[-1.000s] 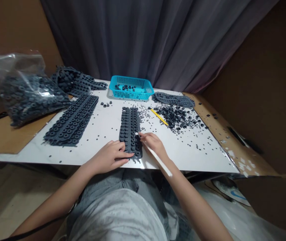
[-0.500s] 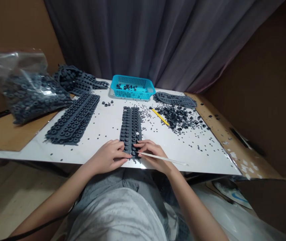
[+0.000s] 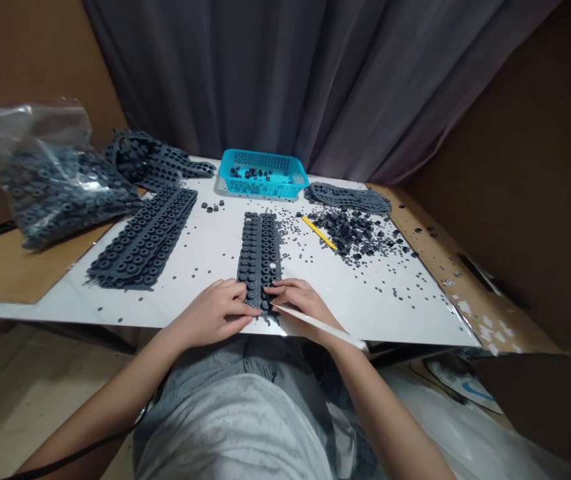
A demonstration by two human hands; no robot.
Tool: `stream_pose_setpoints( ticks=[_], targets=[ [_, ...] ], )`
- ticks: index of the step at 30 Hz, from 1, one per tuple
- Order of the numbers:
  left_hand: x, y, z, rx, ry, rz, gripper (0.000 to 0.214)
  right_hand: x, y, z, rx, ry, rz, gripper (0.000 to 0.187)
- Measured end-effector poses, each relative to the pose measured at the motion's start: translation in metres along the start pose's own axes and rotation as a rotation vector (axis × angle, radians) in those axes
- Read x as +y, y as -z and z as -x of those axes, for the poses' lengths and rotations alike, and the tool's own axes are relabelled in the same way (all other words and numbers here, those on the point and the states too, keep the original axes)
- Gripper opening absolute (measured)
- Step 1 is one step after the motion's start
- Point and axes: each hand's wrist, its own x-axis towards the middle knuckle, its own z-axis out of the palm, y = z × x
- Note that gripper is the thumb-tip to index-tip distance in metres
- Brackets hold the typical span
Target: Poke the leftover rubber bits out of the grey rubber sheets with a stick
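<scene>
A dark grey rubber sheet (image 3: 259,250) with rows of raised round knobs lies lengthwise before me on the table. At its near left corner my left hand (image 3: 220,310) grips the edge, index finger and thumb close together, the other fingers curled. On the near right side, my right hand (image 3: 301,308) holds a thin white stick (image 3: 323,324) whose tip is against the knobs; its other end slants back over my wrist. One white round spot (image 3: 272,265) shows among the knobs. My fingers hide part of the sheet's near end.
Stacked knobbed sheets (image 3: 140,243) lie left, beside a clear bag (image 3: 65,193) of grey parts. A blue basket (image 3: 264,190) stands at the back. Right are a yellow stick (image 3: 319,233), a pile of small black pieces (image 3: 353,233), scattered dark discs and another rubber sheet (image 3: 348,198).
The white stick has swung, its rear end now lower and nearer my right wrist. Both hands stay at the near end of the sheet. The view has shifted slightly.
</scene>
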Motion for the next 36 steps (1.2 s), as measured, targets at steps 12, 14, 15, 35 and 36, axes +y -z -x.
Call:
stream_pose_setpoints(
  ticks=[12, 14, 15, 35, 36],
  targets=[
    [-0.001, -0.001, 0.0, -0.003, -0.019, -0.001, 0.021, 0.003, -0.004, -0.005, 0.228, -0.126, 0.174, 0.014],
    [-0.001, -0.001, 0.0, 0.008, -0.014, 0.012, 0.021, -0.001, 0.0, -0.004, 0.229, -0.162, 0.031, 0.009],
    [0.0, -0.001, 0.0, 0.012, -0.013, 0.021, 0.021, -0.004, 0.002, -0.003, 0.204, -0.159, -0.048, 0.007],
    [0.0, 0.001, -0.001, 0.006, -0.004, 0.018, 0.021, -0.008, 0.004, 0.005, -0.034, -0.065, -0.119, 0.005],
    [0.001, 0.001, -0.001, 0.0, -0.003, 0.018, 0.022, -0.009, 0.004, 0.005, -0.035, -0.056, -0.076, 0.006]
  ],
)
